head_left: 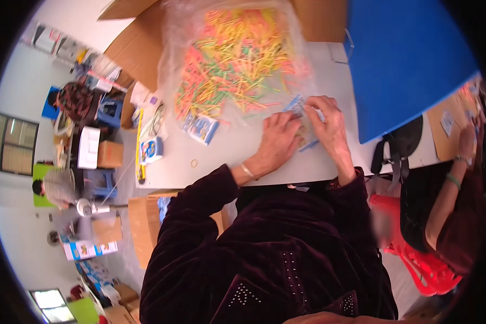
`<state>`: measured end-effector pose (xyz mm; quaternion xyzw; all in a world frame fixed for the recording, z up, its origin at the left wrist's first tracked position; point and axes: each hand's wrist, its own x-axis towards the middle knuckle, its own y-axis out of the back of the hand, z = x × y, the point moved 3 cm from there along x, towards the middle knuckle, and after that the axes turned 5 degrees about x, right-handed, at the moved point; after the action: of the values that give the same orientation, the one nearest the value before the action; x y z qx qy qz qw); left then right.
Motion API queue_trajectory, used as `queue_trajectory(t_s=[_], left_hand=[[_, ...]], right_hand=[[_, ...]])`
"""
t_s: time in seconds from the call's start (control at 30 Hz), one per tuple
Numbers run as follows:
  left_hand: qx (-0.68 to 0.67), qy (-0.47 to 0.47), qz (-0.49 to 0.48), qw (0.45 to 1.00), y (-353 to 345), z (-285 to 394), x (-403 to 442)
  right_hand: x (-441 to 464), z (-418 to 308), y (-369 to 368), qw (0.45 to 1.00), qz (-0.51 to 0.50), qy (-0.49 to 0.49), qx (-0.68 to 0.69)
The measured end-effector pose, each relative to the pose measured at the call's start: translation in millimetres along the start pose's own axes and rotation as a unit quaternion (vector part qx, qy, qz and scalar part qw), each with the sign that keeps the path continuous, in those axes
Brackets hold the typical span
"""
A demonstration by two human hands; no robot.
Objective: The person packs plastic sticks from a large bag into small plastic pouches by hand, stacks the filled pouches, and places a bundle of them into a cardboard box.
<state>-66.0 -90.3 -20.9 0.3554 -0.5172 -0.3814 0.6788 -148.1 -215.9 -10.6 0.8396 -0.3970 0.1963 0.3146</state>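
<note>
A small blue-and-white packet (306,139) lies between my two hands at the table's front edge, partly covered by fingers. My left hand (278,139) has its fingers curled onto the packet's left side. With thumb and fingers bent together, my right hand (328,123) grips the packet's upper right part. Just beyond, a heap of thin pink, yellow, orange and green sticks (237,65) lies on clear plastic film. To the left of my left hand is another blue-and-white packet (201,128), resting at the heap's near edge.
A small blue box (150,150), a ring-shaped band (194,162) and a yellow strip (141,148) are on the table's left. A large blue panel (410,59) stands at right, near a black bag (407,143). A co-worker's arm (448,200) is at far right, by a red chair (416,259).
</note>
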Motion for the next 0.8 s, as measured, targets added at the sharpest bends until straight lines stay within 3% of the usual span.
queue_trajectory(t_s=[0.07,0.17,0.27,0.33,0.47,0.53,0.63,0.8], left_hand=[[-0.056,0.037,0.003,0.998,-9,-1,8],[-0.034,0.052,0.005,0.998,-18,-2,17],[-0.096,0.031,0.042,0.994,3,-25,10],[-0.04,0.06,0.081,0.994,35,-53,-5],[0.118,0.176,0.092,0.973,91,-139,-62],[0.175,0.276,0.043,0.944,104,-169,-91],[0.161,0.354,0.016,0.921,96,-183,-112],[0.118,0.329,0.081,0.933,93,-192,-119]], right_hand=[[3,-17,-5,0.999,-0.014,0.005,0.035],[7,-22,-14,0.998,-0.018,0.009,0.06],[8,-12,-14,0.998,-0.012,0.0,0.054],[7,-9,-13,0.999,-0.006,-0.015,0.049],[11,-18,-16,0.997,-0.017,-0.023,0.067],[12,-23,-24,0.997,-0.026,-0.021,0.075],[13,-30,-43,0.993,-0.051,0.001,0.106],[8,-37,-61,0.987,-0.097,0.007,0.125]])
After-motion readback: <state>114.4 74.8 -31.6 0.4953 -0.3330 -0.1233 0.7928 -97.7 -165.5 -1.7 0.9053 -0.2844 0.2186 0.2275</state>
